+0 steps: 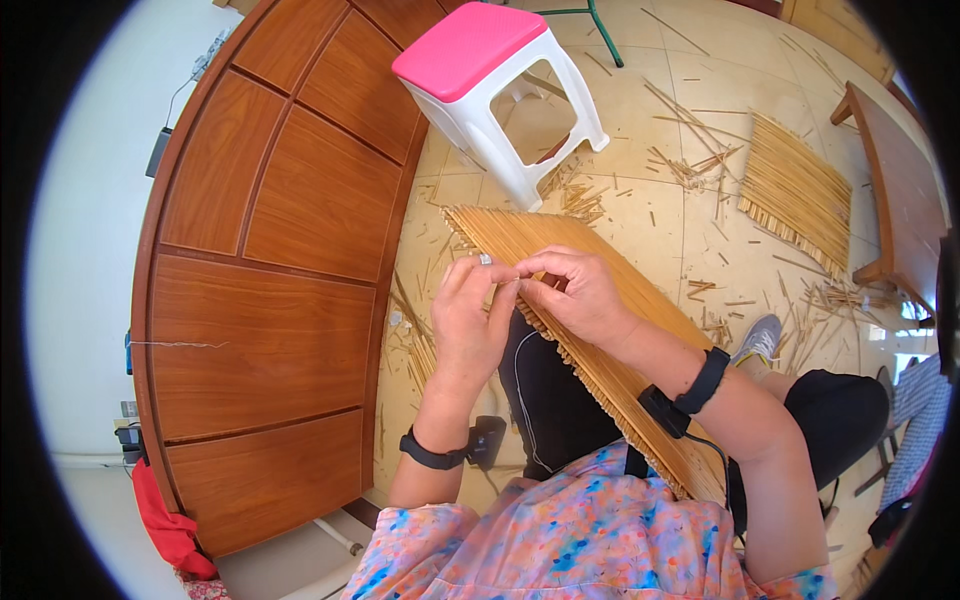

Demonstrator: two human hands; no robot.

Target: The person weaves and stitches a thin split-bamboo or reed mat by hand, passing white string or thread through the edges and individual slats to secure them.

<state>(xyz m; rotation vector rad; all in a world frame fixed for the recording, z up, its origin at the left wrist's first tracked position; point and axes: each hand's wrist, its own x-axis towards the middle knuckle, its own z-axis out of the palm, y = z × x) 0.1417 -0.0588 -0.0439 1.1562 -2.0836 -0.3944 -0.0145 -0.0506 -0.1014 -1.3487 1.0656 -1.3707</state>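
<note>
We have the slat mat [625, 385] slanting across the black-trousered lap [560, 395], from far left to near right. At its left edge, the left hand [470, 305] and right hand [580, 295] meet, thumbs and forefingers pinched closed; we cannot tell what sits between these 2 pinches. We judge that a shifting leg could tilt the mat, a hard tug could loosen slats, and the black cable [722, 455] could snag.
</note>
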